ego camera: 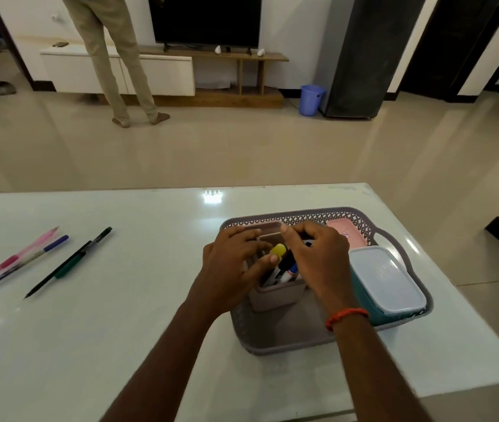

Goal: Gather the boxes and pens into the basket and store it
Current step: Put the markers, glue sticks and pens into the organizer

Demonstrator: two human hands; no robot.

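Crowding markers in basket's holder, both hands.

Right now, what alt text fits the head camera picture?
Both hands, left hand and right hand, arrange markers in a holder inside a grey basket with two boxes; four pens lie left on the white table.

arms: bare, no sleeves showing
right wrist: orange thread band
left wrist: nothing worn
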